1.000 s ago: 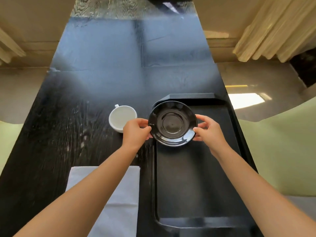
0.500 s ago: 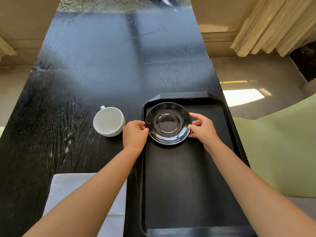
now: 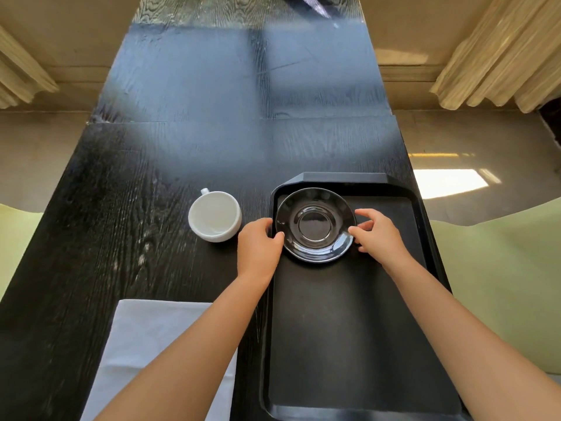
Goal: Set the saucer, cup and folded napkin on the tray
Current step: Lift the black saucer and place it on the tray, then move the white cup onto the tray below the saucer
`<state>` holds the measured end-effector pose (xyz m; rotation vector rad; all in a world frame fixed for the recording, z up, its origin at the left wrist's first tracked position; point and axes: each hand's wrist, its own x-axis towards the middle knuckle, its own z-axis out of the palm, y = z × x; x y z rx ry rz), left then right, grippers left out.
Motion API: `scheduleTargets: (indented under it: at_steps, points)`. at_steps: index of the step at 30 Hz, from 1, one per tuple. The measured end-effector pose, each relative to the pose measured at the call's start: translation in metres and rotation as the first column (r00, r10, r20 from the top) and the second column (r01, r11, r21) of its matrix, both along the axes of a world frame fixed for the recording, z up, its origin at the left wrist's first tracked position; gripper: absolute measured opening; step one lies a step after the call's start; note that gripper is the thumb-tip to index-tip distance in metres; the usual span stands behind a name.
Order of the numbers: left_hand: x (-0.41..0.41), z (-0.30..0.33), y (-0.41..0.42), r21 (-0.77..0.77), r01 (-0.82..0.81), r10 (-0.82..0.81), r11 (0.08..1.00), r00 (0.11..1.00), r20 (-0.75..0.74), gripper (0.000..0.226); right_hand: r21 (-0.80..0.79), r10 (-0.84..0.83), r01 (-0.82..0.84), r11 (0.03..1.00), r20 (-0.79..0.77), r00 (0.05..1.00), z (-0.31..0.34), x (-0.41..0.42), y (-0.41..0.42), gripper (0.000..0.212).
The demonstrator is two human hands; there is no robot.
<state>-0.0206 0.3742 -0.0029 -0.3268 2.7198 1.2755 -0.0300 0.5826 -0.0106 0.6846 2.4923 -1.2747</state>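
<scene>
While the black saucer [image 3: 315,224] sits in the far-left corner of the black tray [image 3: 349,329], both hands flank it. Left hand [image 3: 258,247] curled at the left rim, thumb tip touching the edge; right hand [image 3: 376,233] at the right rim, fingers loosely bent, can't tell if it actually grips. Forearms reach in from the near side. White cup [image 3: 215,215] upright on the bench [image 3: 127,208], just left of the tray. Folded white napkin [image 3: 145,344] near-left, partly under the left forearm.
</scene>
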Motion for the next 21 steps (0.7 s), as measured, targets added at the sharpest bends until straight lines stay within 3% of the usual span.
scheduleTargets:
  at_steps: [3,5,8,11,14,21]
  points:
    - [0.016,0.006,-0.011,-0.036,0.033,-0.033,0.999,0.999,0.002,0.037,0.317,0.098,-0.042,0.947,-0.162,0.982,0.009,0.005,-0.015,0.039]
    - [0.03,0.014,-0.028,-0.106,0.073,-0.084,0.992,0.99,-0.113,0.038,0.417,0.255,-0.122,0.901,-0.28,0.926,0.017,0.01,-0.039,0.041]
    - [0.041,0.018,-0.073,-0.378,0.124,-0.248,0.918,0.921,-0.299,0.044,0.485,0.564,-0.374,0.791,-0.338,0.753,0.025,0.014,-0.084,0.051]
    - [0.034,0.012,-0.118,-0.561,0.182,-0.353,0.808,0.911,-0.213,0.053,0.553,0.764,-0.545,0.631,-0.319,0.56,0.02,0.008,-0.125,0.054]
    - [0.022,0.007,-0.141,-0.613,0.243,-0.406,0.752,0.903,-0.141,0.053,0.572,0.836,-0.625,0.532,-0.24,0.493,0.011,-0.006,-0.15,0.048]
    - [0.003,-0.007,-0.154,-0.551,0.282,-0.51,0.785,0.8,-0.317,0.033,0.65,0.855,-0.565,0.509,-0.304,0.421,0.006,-0.017,-0.169,0.007]
